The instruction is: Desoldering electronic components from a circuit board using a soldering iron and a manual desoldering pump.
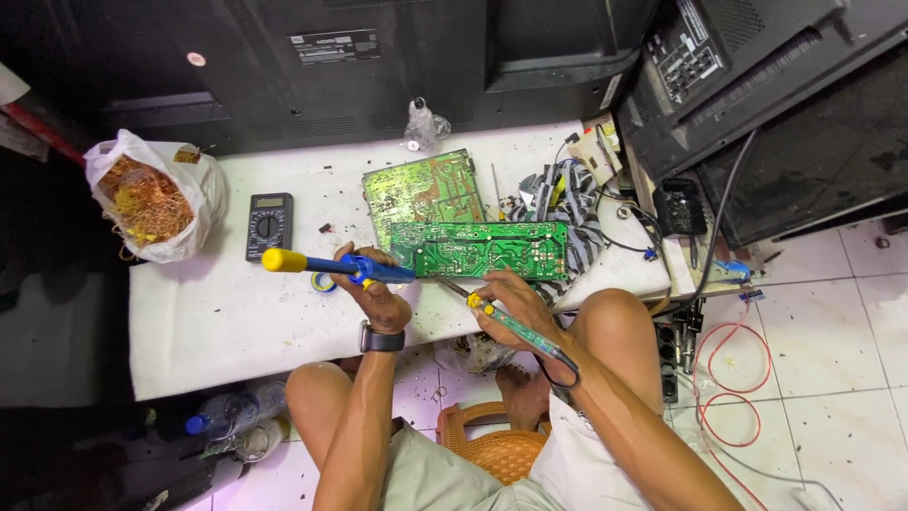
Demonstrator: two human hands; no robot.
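Observation:
My left hand (376,289) grips a blue and yellow desoldering pump (322,265), held level with its tip at the left end of a long green circuit board (482,249). My right hand (511,301) holds a soldering iron (515,326) with a green translucent handle, its tip touching the board's lower edge. A black cord runs from the iron past my right wrist. A second, squarer green circuit board (421,189) lies behind the first one on the low white table (227,322).
A black multimeter (270,225) lies at left, near a white plastic bag of copper wire (147,199). Striped cables (567,203) and loose parts lie at right. Black television backs (378,66) lean behind. A red wire (728,388) loops on the tiled floor. I sit on an orange stool (492,445).

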